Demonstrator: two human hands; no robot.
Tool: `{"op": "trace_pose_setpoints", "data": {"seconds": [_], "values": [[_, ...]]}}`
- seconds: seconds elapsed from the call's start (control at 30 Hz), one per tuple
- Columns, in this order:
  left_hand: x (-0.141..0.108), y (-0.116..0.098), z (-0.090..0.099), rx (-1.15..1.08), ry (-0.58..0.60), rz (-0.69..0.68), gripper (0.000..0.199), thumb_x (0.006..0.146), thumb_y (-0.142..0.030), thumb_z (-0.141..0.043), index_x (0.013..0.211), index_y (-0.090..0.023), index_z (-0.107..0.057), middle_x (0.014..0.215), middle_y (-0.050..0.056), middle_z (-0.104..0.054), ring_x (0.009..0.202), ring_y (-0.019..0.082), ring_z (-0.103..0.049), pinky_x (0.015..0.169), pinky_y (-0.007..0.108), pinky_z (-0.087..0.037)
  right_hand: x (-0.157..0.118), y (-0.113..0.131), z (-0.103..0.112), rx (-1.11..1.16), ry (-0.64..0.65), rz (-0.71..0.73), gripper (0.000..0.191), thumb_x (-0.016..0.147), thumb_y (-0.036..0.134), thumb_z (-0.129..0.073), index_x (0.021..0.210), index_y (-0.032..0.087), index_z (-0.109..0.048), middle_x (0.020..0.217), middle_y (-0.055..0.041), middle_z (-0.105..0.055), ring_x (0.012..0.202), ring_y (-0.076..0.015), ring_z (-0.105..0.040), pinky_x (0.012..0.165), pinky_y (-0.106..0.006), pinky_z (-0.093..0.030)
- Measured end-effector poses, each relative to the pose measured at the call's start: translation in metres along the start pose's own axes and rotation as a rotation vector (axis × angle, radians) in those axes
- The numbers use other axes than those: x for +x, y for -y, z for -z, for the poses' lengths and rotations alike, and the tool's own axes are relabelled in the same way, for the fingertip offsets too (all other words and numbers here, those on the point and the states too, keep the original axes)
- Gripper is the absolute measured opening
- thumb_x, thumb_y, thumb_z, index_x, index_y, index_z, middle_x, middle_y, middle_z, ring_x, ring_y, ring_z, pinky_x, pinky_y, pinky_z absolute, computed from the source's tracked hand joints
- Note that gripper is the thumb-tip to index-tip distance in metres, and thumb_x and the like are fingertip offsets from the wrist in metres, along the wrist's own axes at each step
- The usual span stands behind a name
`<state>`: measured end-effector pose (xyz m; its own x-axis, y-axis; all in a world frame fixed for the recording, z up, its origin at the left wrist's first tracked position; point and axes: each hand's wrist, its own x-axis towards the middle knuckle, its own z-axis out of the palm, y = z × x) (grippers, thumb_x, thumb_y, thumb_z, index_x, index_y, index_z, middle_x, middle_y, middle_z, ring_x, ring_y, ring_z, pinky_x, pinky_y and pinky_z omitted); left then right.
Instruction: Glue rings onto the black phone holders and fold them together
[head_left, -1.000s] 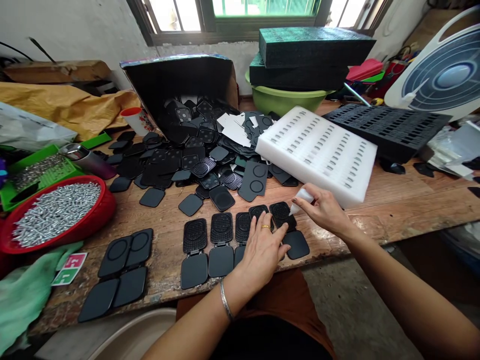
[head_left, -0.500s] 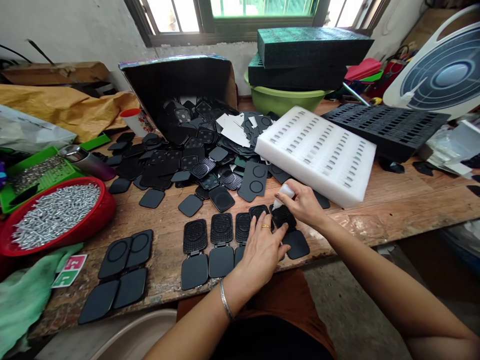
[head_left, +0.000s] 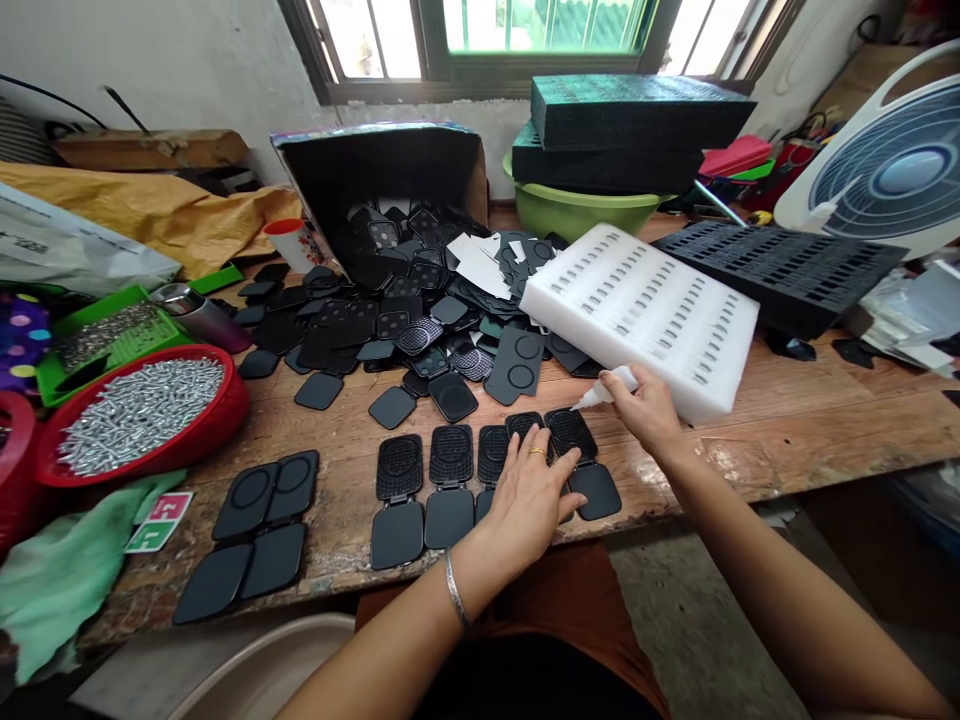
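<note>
A fan (head_left: 915, 165) stands at the right of a cluttered surface (head_left: 795, 400). An orange-rimmed cup (head_left: 294, 247) sits beside a cardboard box (head_left: 390, 165).

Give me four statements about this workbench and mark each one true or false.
1. The right hand grips a small white plastic bottle. True.
2. The ring on the left hand is silver-coloured. False: the ring is gold-coloured.
3. The round red plastic bowl holds many small silvery metal pieces. True.
4. The white slotted foam block sits inside the green plastic basin. False: the foam block lies in front of the basin.
</note>
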<state>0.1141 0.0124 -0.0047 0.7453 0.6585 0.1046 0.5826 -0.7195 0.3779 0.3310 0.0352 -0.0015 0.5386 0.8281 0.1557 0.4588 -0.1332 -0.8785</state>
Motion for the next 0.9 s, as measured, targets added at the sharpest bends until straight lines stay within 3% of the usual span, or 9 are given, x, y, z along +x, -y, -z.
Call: {"op": "trace_pose_setpoints", "data": {"seconds": [0.2,0.33,0.53,0.9], "values": [[-0.028,0.002,0.019,0.037,-0.070,0.131,0.062,0.080,-0.039,-0.069,0.133,-0.014,-0.047,0.142,0.019,-0.043,0.138,0.033,-0.030,0.113,0.050,-0.031,-0.014,0.000,-0.005,0.263,0.048,-0.096,0.036,0.079,0.056,-0.055,0.077,0.021,-0.051,0.056,0.0016,-0.052,0.045,-0.0141,-0.045,0.042,-0.029,-0.039],[-0.043,0.007,0.017,0.106,-0.039,0.149,0.067,0.074,-0.044,-0.073,0.131,-0.016,-0.050,0.141,0.018,-0.046,0.138,0.037,-0.030,0.113,0.056,-0.026,-0.022,0.008,-0.027,0.334,0.117,-0.112,0.035,0.076,0.055,-0.058,0.075,0.021,-0.051,0.055,0.0025,-0.050,0.045,-0.0143,-0.046,0.041,-0.029,-0.040],[-0.043,0.011,0.018,0.103,-0.007,0.116,0.065,0.074,-0.049,-0.071,0.130,-0.021,-0.052,0.142,0.014,-0.046,0.138,0.035,-0.030,0.114,0.055,-0.024,-0.018,0.007,-0.050,0.252,0.154,-0.066,0.034,0.078,0.055,-0.059,0.072,0.022,-0.051,0.051,0.0036,-0.049,0.044,-0.0146,-0.046,0.041,-0.027,-0.035],[-0.043,0.012,0.016,0.105,-0.003,0.114,0.066,0.076,-0.055,-0.066,0.132,-0.025,-0.050,0.142,0.013,-0.046,0.136,0.036,-0.033,0.112,0.060,-0.020,-0.017,0.023,-0.054,0.004,0.150,0.082,0.032,0.079,0.048,-0.058,0.066,0.023,-0.043,0.054,0.0036,-0.047,0.053,-0.0151,-0.044,0.051,-0.027,-0.032]]}}
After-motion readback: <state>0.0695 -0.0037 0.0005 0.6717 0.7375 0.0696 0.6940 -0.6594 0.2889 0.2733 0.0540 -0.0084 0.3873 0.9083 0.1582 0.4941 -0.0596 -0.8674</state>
